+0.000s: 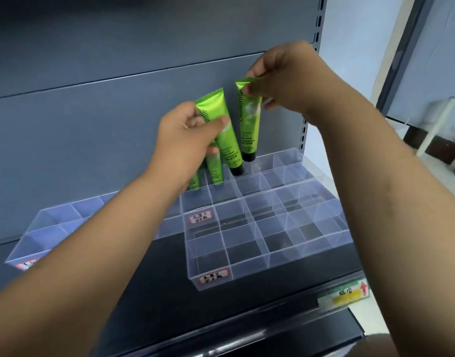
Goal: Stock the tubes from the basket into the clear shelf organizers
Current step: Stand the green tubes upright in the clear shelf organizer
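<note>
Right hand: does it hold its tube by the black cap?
No, the right hand's fingers pinch the tube's crimped end; the cap points down.

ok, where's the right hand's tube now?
Head view, right of centre: right hand pinches the tube by its crimped end, cap down over the back row of the clear organizer, beside the left hand's tube.

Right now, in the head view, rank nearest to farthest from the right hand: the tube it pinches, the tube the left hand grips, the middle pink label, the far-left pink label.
1. Pinched tube, in the right hand.
2. Gripped tube, in the left hand.
3. Middle pink label, lower centre.
4. Far-left pink label, shelf's left end.
</note>
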Motion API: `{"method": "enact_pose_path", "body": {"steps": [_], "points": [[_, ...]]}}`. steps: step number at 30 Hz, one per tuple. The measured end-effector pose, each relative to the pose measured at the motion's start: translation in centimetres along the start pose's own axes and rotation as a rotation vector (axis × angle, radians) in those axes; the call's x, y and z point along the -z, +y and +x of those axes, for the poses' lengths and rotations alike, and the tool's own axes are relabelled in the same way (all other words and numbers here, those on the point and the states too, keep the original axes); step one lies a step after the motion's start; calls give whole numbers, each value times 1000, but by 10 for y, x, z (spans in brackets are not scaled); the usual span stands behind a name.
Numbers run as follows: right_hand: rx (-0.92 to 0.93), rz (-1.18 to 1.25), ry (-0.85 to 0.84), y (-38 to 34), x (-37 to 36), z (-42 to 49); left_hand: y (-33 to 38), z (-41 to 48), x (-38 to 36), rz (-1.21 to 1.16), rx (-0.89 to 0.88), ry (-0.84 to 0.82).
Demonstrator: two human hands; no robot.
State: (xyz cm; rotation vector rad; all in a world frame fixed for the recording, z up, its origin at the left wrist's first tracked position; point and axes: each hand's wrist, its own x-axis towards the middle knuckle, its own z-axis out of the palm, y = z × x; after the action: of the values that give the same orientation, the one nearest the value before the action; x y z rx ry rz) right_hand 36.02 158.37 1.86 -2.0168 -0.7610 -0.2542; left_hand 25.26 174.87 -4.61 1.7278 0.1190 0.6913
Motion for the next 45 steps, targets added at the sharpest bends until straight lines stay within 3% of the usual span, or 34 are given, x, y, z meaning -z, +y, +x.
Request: {"method": "enact_pose_path", "body": {"steps": [5,12,20,26,34,45], "points": [[19,-126,-1,30,1,14,8,47,-21,147,-60,-91],[36,-108,3,61,-8,27,7,86,-40,452,-105,-201],[0,-232,10,85,-19,38,-4,101,-58,648,-98,-210],[-25,-189,9,96,-18,41,-14,104,-64,831,-152,-268],[9,-91,-3,103,-16,38,-28,101,-58,889,-235,-296],[-27,-143,-84,109,-20,31,-35,94,-57,1053,-267,-332]]}}
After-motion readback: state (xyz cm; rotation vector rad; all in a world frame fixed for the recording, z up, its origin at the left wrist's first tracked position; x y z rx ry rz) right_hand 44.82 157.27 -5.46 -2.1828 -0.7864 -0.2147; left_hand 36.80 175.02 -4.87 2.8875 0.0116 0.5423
